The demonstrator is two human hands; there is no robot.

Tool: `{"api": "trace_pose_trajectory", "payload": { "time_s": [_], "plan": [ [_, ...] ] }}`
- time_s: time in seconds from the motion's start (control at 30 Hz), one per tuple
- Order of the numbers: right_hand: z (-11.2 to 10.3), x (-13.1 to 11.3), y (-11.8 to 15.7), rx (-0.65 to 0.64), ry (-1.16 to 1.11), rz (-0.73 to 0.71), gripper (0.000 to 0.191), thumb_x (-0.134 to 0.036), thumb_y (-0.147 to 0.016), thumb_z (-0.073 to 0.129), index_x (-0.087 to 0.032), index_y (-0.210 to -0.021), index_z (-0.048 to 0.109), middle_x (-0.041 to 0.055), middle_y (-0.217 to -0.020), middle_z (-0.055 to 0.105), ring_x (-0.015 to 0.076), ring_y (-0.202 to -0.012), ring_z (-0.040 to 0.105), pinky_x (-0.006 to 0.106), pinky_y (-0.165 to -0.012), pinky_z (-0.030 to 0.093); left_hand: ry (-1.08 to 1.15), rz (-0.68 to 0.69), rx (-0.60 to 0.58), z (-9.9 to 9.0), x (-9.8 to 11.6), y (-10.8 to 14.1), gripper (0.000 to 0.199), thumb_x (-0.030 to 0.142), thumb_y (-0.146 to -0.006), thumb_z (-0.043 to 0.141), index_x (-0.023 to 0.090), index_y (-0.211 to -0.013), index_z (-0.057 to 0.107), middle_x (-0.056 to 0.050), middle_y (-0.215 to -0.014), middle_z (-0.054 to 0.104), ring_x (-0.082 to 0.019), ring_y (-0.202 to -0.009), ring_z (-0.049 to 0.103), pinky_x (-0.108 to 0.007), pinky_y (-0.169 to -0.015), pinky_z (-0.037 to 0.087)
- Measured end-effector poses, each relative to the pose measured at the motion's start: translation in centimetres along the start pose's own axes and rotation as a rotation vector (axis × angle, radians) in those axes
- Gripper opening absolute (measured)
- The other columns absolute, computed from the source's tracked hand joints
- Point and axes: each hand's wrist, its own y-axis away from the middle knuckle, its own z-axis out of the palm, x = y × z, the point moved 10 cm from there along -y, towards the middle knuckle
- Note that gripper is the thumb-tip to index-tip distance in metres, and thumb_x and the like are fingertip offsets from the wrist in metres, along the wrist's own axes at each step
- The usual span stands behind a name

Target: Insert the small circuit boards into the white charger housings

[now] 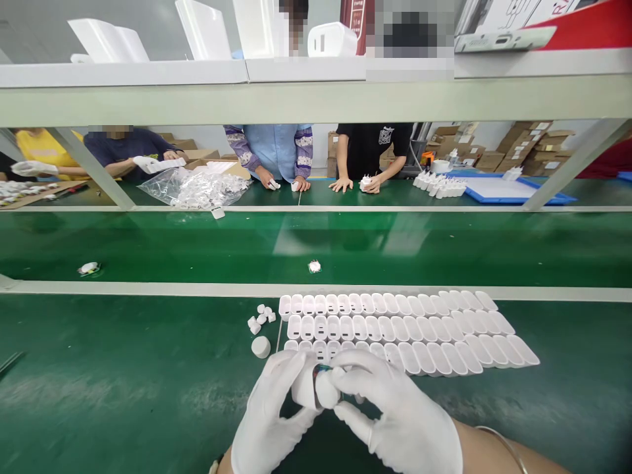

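Observation:
My left hand (276,411), in a white glove, grips a white plastic charger housing (303,388) between thumb and fingers. Partly inside the housing's open side sits a circuit board with a white block on it (326,390). My right hand (390,405), gloved too, pinches that board at the housing's mouth. Just beyond both hands stand rows of white open charger housings (375,328), several with small slots showing. Left of the rows lie a round white piece (261,347) and a cluster of small white pieces (261,317).
A green conveyor belt (237,243) runs across behind a pale rail (148,288). It carries two small boards (315,266) (89,268). Across it, co-workers handle white parts beside a bag of parts (197,187) and a blue tray (513,187). A shelf beam (316,102) spans overhead.

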Motion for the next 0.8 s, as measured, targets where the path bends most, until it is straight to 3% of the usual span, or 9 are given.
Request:
{"api": "trace_pose_trajectory", "payload": {
  "time_s": [0.3, 0.43, 0.53, 0.67, 0.8],
  "plan": [
    [0.8, 0.9, 0.3, 0.005, 0.103, -0.004, 0.026, -0.002, -0.077, 0.054, -0.024, -0.091, 0.052, -0.0013, -0.106, 0.053, 0.0110, -0.096, 0.054, 0.026, -0.089, 0.047, -0.006, 0.010, 0.015, -0.2, 0.7, -0.4, 0.063, 0.009, -0.083, 0.064, 0.022, -0.138, 0.037, -0.011, -0.123, 0.056, -0.022, -0.118, 0.051, -0.033, -0.097, 0.049],
    [1.5, 0.5, 0.5, -0.019, 0.332, -0.045, 0.042, -0.006, -0.074, 0.055, -0.023, -0.112, 0.051, 0.0086, -0.140, 0.038, 0.0224, -0.112, 0.051, 0.039, -0.094, 0.049, 0.056, -0.152, 0.017, -0.2, -0.7, -0.1, 0.058, 0.019, -0.081, 0.070, 0.026, -0.133, 0.044, -0.008, -0.126, 0.057, -0.022, -0.118, 0.054, -0.033, -0.099, 0.049],
    [2.7, 0.2, 0.6, -0.090, 0.451, -0.072, 0.060, -0.008, -0.069, 0.057, -0.019, -0.127, 0.044, 0.0155, -0.149, 0.029, 0.0315, -0.122, 0.045, 0.046, -0.096, 0.048, 0.170, -0.289, 0.000, 0.2, -2.2, 0.6, 0.057, 0.023, -0.081, 0.071, 0.027, -0.132, 0.045, -0.008, -0.132, 0.055, -0.025, -0.123, 0.052, -0.039, -0.103, 0.048],
    [2.8, -1.1, 0.4, -0.032, 0.354, -0.214, 0.050, -0.012, -0.077, 0.058, -0.014, -0.126, 0.048, 0.0182, -0.143, 0.040, 0.0295, -0.123, 0.045, 0.044, -0.099, 0.046, 0.252, -0.364, -0.066, 1.1, -2.2, 1.0, 0.060, 0.026, -0.084, 0.067, 0.028, -0.136, 0.040, -0.007, -0.130, 0.057, -0.025, -0.121, 0.054, -0.040, -0.106, 0.043],
    [0.4, -0.3, 0.1, 0.156, 0.063, -0.228, 0.023, -0.017, -0.090, 0.055, -0.020, -0.111, 0.063, 0.0054, -0.100, 0.067, 0.0153, -0.090, 0.060, 0.029, -0.083, 0.049, 0.399, -0.399, -0.165, 2.4, -1.1, 1.0, 0.071, 0.027, -0.089, 0.056, 0.030, -0.147, 0.015, -0.004, -0.115, 0.064, -0.018, -0.100, 0.063, -0.030, -0.091, 0.051]
  ]
}}
